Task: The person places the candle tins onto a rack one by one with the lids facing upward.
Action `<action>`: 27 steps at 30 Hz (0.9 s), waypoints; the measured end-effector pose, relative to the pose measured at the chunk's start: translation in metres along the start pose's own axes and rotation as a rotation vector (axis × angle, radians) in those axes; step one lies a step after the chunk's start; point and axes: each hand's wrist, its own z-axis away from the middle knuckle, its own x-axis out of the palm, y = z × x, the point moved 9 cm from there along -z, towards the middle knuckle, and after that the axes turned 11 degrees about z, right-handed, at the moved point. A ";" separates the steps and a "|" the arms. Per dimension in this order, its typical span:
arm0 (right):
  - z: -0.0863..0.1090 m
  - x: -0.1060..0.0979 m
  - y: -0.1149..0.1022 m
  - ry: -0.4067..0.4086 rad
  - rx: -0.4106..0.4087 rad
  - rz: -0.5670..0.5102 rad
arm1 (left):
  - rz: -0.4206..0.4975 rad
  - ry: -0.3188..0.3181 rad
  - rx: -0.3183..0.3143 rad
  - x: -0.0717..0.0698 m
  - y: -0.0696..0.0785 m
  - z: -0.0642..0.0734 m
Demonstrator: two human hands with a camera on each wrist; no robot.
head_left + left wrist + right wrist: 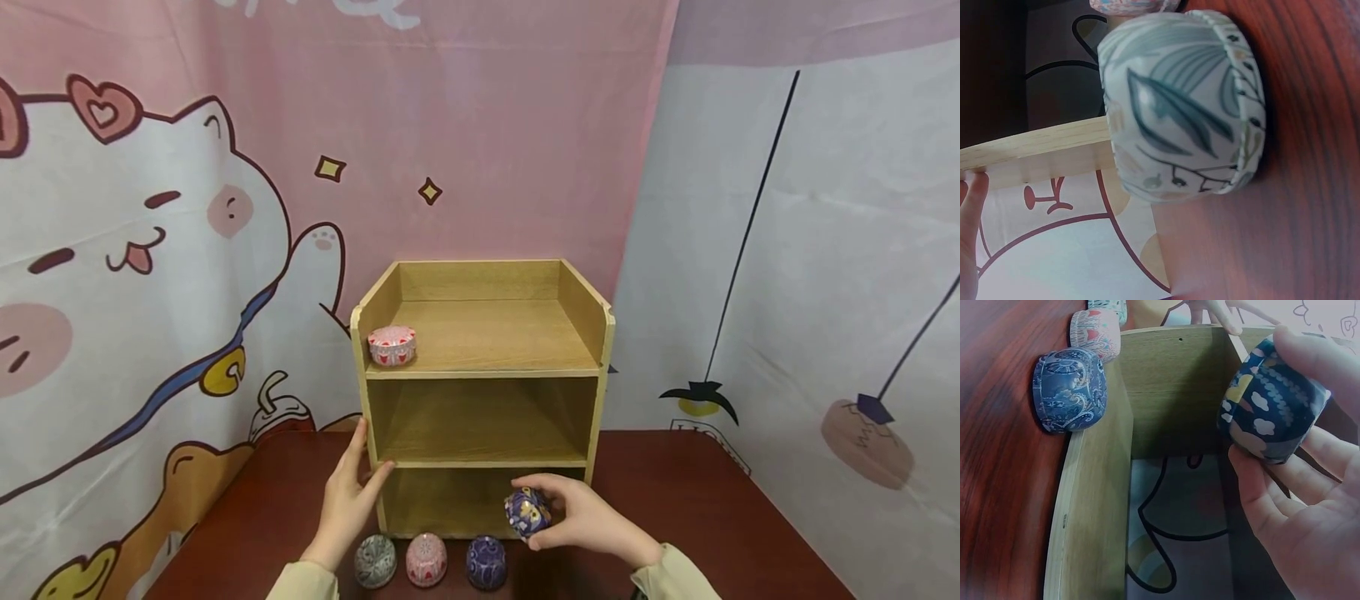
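My right hand (581,515) holds a small dark blue round tin (527,512) with flower and cloud patterns, thumb on one side and fingers on the other. The tin (1275,403) is tilted in front of the lowest compartment of a wooden shelf (480,463). At the shelf's left side, my left hand (343,493) rests against the side panel with fingers extended. On the table before the shelf stand a grey-green leaf-patterned tin (375,561), a pink tin (426,559) and a dark blue paisley tin (486,562). Another pink tin (392,345) sits at the top tier's left.
The shelf stands on a dark red wooden table (675,517). Its top tier has raised side walls and two compartments lie below. Behind hangs a pink and white cartoon curtain (480,125).
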 end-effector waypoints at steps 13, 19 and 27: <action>-0.001 -0.009 -0.005 0.006 0.034 0.019 | 0.009 -0.008 0.005 0.002 0.002 -0.004; -0.002 -0.010 -0.006 0.006 0.046 0.036 | -0.003 -0.023 -0.047 0.003 -0.002 -0.002; -0.003 -0.012 -0.008 0.028 0.079 0.053 | 0.003 -0.010 -0.041 0.000 -0.002 0.000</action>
